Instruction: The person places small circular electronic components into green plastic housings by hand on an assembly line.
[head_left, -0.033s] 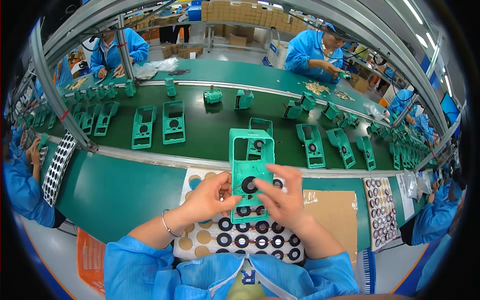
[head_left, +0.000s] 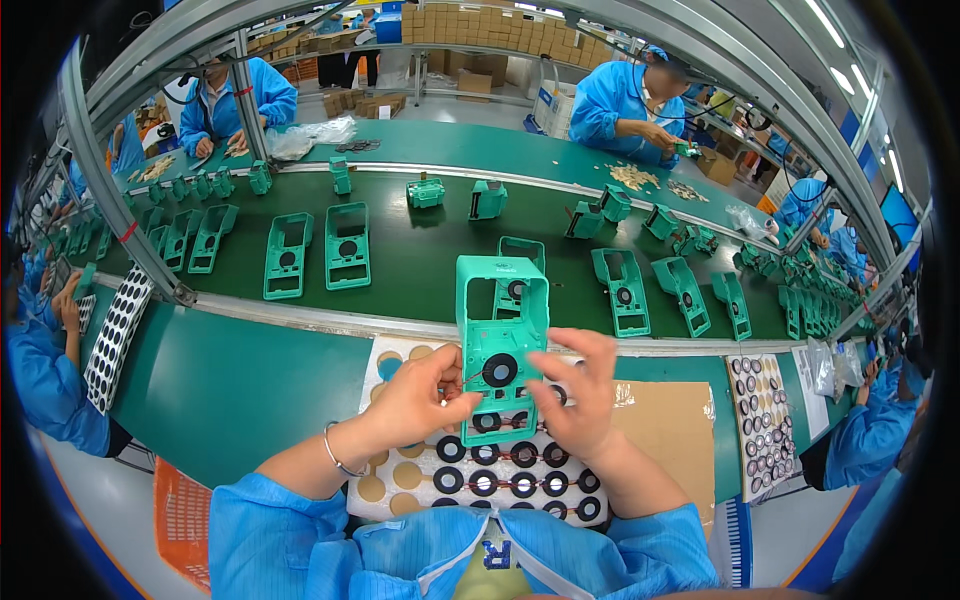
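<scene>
A green plastic housing [head_left: 505, 268] is held upright in front of me. My left hand [head_left: 428, 393] grips its lower left edge between thumb and fingers. Seated in the housing's lower half is a round black speaker [head_left: 499, 371] with a grey centre, and thin reddish wires run from it toward my left fingertips. By the right edge of the housing, my right hand [head_left: 580, 390] has its fingers apart and slightly blurred; whether it touches the edge I cannot tell. Below lies a white foam tray [head_left: 425, 468] with rows of similar round speakers and several bare tan circles.
A brown cardboard sheet [head_left: 665, 440] lies to the right of the tray. Across a dark green conveyor [head_left: 400, 285] stand several green housings and smaller green parts. Co-workers in blue sit opposite and at both sides. An orange crate [head_left: 182, 520] stands low at left.
My right hand has moved off the front of the speaker to the housing's right edge, so the speaker shows fully. My left hand stays on the housing.
</scene>
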